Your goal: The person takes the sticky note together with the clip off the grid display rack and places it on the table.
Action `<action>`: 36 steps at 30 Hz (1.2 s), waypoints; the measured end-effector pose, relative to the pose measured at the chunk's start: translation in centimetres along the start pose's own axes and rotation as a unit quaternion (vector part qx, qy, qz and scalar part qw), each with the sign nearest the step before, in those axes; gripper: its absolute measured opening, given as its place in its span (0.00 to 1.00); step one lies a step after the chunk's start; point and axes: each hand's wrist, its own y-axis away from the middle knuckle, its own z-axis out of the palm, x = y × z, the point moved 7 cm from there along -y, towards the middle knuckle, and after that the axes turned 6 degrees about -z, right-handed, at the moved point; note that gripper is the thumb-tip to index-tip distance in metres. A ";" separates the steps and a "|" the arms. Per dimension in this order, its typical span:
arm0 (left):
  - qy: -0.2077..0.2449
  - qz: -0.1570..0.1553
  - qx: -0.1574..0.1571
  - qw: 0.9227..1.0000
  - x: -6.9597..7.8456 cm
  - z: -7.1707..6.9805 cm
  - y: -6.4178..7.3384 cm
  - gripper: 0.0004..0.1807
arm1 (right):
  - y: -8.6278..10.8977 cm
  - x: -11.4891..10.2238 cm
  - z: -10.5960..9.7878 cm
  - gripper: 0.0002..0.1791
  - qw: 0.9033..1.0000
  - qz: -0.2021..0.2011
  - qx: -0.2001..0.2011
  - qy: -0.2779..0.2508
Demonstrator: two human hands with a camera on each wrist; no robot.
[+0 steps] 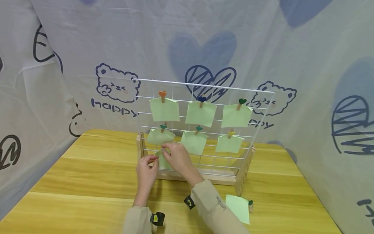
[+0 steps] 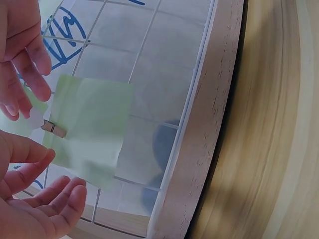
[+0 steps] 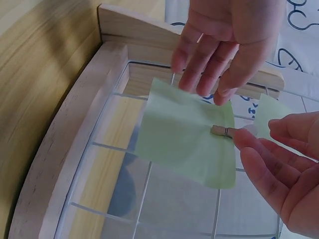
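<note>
A pale green paper note (image 3: 184, 134) hangs low on the left of a white wire grid (image 1: 204, 85), under a wooden clothespin (image 2: 54, 129) with a whitish heart. My right hand (image 1: 178, 157) is at the clothespin, thumb and fingers spread apart around its heart end, a fingertip overlapping the heart in the right wrist view. My left hand (image 1: 147, 170) is at the note's left edge, fingers loosely bent, one fingertip right at the upper corner. In the left wrist view the note's face shows almost whole. The right hand partly covers it in the head view.
Two rows of green notes (image 1: 201, 113) hang above, pinned by clothespins with coloured hearts. The grid stands in a wooden base (image 1: 198, 178) on a wood-grain table (image 1: 87, 182). At the front right lie a loose green note (image 1: 238, 208) and a green-heart clothespin (image 1: 250, 206). A printed cloth (image 1: 146, 42) hangs behind.
</note>
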 end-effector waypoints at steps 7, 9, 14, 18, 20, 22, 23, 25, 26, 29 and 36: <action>-0.006 -0.010 0.008 1.000 -0.2 -0.2 -0.1 0.05 | -0.2 -0.4 0.5 0.08 0.999 -0.020 -0.005 0.047; -0.005 -0.021 0.002 1.000 -0.4 -0.1 -0.1 0.05 | -0.2 -0.5 0.6 0.09 0.998 -0.024 -0.007 0.060; -0.007 -0.036 -0.008 0.999 -0.6 0.0 0.0 0.06 | -0.3 -0.4 0.7 0.09 0.998 -0.022 -0.008 0.060; -0.007 -0.048 -0.012 0.999 -0.7 0.1 0.0 0.09 | -0.3 -0.3 0.7 0.09 0.998 -0.014 -0.005 0.057; -0.006 -0.052 -0.016 0.999 -0.7 0.2 0.0 0.10 | -0.4 -0.2 0.7 0.09 0.998 -0.009 -0.002 0.058; -0.005 -0.057 -0.020 0.998 -0.7 0.2 0.0 0.09 | -0.4 -0.1 0.7 0.09 0.998 -0.006 0.001 0.057; -0.003 -0.058 -0.022 0.998 -0.7 0.2 0.1 0.09 | -0.4 -0.1 0.7 0.09 0.998 -0.005 0.003 0.057; -0.001 -0.058 -0.025 0.998 -0.8 0.2 0.0 0.09 | -0.4 -0.1 0.7 0.10 0.998 -0.004 0.007 0.059; 0.000 -0.060 -0.027 0.998 -0.8 0.3 0.0 0.09 | -0.4 -0.1 0.7 0.10 0.998 -0.005 0.009 0.060; 0.006 -0.065 -0.031 0.997 -0.9 0.3 0.0 0.10 | -0.4 -0.1 0.7 0.09 0.997 -0.012 0.017 0.069; 0.012 -0.067 -0.029 0.997 -1.1 0.2 0.0 0.12 | -0.3 -0.2 1.1 0.08 0.995 -0.025 0.032 0.092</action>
